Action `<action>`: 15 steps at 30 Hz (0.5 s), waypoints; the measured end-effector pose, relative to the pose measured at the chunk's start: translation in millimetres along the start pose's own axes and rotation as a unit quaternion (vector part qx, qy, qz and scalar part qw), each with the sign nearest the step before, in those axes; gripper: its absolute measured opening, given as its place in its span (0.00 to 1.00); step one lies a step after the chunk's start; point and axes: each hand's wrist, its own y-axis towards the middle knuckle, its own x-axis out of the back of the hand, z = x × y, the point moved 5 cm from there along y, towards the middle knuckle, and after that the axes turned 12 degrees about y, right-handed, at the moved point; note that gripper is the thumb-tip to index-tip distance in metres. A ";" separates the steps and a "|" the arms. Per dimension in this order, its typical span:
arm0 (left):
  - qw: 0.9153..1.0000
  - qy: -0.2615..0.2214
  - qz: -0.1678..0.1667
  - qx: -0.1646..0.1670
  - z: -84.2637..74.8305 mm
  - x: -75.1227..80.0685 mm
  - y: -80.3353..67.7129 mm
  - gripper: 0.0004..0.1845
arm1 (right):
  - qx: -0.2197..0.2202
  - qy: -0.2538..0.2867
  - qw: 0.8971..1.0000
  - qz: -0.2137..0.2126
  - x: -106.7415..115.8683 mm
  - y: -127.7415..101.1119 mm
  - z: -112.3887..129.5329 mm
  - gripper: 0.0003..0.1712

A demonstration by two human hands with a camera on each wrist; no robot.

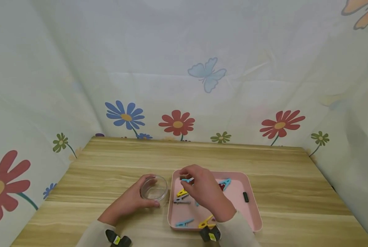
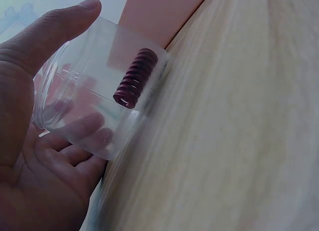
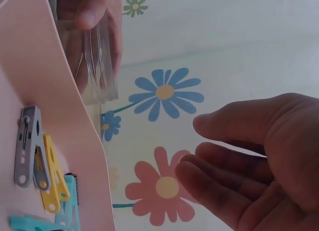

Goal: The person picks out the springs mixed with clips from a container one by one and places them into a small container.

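A clear jar (image 2: 94,91) with a dark red spring (image 2: 135,77) inside sits just left of the pink tray (image 1: 252,206), wrapped by the left hand (image 1: 128,202), probably to steady it. The right hand (image 1: 204,190), relaxed and empty, hovers over the tray's clothespins (image 3: 40,166).
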 end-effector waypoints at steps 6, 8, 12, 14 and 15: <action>1.000 0.005 0.009 -0.002 -1.6 1.3 -0.9 0.49 | -0.009 -0.026 1.000 0.008 2.8 0.3 -2.3 0.14; 1.000 0.005 0.008 -0.003 -1.5 1.6 -0.9 0.49 | -0.014 -0.037 0.999 0.008 3.7 0.7 -3.2 0.15; 1.000 -0.001 0.007 -0.002 -0.4 1.0 -0.7 0.49 | -0.024 -0.047 0.999 0.010 4.4 1.4 -5.6 0.15; 1.000 -0.005 0.008 -0.002 0.6 0.3 -0.5 0.49 | -0.028 -0.045 0.998 0.013 4.3 1.4 -6.9 0.15; 1.000 -0.005 0.008 -0.001 1.2 0.1 -0.5 0.49 | -0.030 -0.044 0.998 0.014 4.3 1.3 -7.4 0.14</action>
